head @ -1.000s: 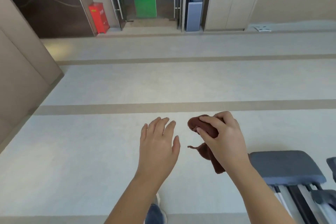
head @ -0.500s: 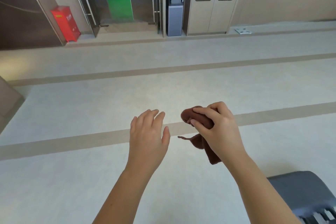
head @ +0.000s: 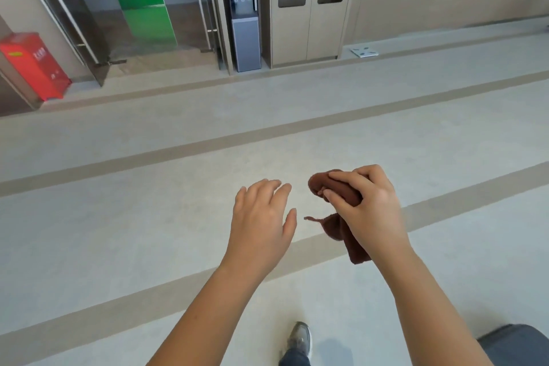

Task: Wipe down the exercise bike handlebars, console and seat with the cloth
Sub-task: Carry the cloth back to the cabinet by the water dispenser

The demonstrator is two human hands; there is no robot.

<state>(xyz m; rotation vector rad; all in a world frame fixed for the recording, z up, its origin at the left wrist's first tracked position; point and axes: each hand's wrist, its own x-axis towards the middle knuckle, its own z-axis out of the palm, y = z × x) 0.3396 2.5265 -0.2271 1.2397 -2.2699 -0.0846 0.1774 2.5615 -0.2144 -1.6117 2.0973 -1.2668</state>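
My right hand [head: 371,205] grips the bunched cloth [head: 319,184]; left hand [head: 261,217] spread, empty. No bike in view: I judge wiping not begun; next, I must reach it.

Right hand [head: 368,208] grips a bunched brown cloth [head: 338,223], one end dangling. Left hand [head: 261,217] hangs beside it, fingers relaxed, holding nothing. Striped floor [head: 148,232] below, grey pad [head: 517,342] at the bottom-right corner.
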